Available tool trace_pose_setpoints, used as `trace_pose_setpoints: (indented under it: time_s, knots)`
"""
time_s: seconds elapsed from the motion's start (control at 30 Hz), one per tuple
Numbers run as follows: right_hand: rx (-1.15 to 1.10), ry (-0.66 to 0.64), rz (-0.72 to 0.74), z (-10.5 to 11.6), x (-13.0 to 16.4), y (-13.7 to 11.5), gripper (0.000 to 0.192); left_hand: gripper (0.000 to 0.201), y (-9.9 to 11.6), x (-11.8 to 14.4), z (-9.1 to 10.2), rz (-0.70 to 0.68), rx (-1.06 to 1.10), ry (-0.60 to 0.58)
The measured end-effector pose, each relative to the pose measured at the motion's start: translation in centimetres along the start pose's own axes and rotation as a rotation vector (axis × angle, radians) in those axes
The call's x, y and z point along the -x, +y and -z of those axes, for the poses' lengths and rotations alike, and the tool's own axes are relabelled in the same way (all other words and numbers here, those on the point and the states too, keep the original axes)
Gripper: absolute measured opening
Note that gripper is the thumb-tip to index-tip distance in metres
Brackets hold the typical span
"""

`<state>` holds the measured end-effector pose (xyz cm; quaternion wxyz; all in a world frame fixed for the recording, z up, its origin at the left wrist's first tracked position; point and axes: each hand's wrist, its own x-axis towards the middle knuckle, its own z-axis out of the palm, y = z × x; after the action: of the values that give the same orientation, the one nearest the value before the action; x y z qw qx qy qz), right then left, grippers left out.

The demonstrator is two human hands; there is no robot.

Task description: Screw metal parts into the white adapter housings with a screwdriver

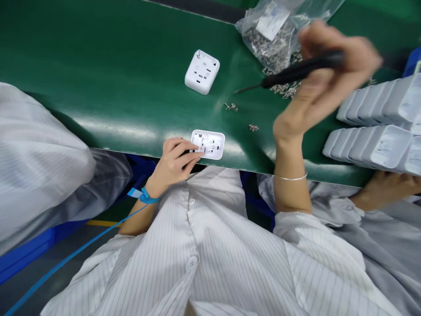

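My left hand (177, 159) is at the bench's near edge, its fingertips on the left side of a white plastic housing (217, 141) with slots inside. The fingers look closed on that side; the thumb is partly hidden. Raised over the bench at right, my right hand (332, 66) grips a black-handled screwdriver (296, 72), blurred by motion, its thin shaft pointing left. Beneath and left of the shaft lie a few small metal pieces (231, 106), and nearer me a little clump of metal pieces (253, 127). A second white housing (201, 72) sits farther back.
A clear bag (271, 41) of metal parts lies at the back, with loose metal clips (286, 89) beside it. Stacked white housings (378, 145) stand at right, near a co-worker's hand (384, 188). Another person's sleeve (42, 153) is at left. A blue cord (75, 254) runs from my left wrist.
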<state>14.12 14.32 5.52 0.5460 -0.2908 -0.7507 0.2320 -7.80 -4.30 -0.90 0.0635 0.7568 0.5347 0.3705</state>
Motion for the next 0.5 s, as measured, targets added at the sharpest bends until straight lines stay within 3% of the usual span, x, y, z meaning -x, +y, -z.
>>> trace_pose_setpoints:
  time_s: [0.03, 0.1, 0.17, 0.27, 0.4, 0.5]
  knots:
    - [-0.199, 0.212, 0.013, -0.5, 0.2, -1.5, 0.024, 0.02, 0.1, 0.3, -0.4, -0.016, -0.009, 0.03]
    - [-0.466, 0.383, -0.057, -1.6, 0.4, -4.1, 0.017, 0.023, 0.2, 0.5, -1.0, -0.049, -0.015, 0.079]
    - [-0.633, 0.371, -0.22, -2.8, 0.3, -5.9, 0.024, 0.025, 0.4, 0.3, -1.5, -0.067, -0.011, 0.099]
    - [-0.712, 0.328, -0.371, -5.0, -0.2, -6.2, 0.037, 0.024, 0.7, -0.3, -2.1, -0.082, 0.029, 0.091]
    - [-0.512, 0.281, -0.415, -8.3, -0.2, -4.4, 0.053, 0.022, 0.9, -0.5, -2.8, -0.099, 0.096, 0.078]
    - [-0.502, 0.359, -0.368, -9.8, 0.4, -3.3, 0.05, 0.021, 1.0, -0.3, -3.4, -0.101, 0.102, 0.094]
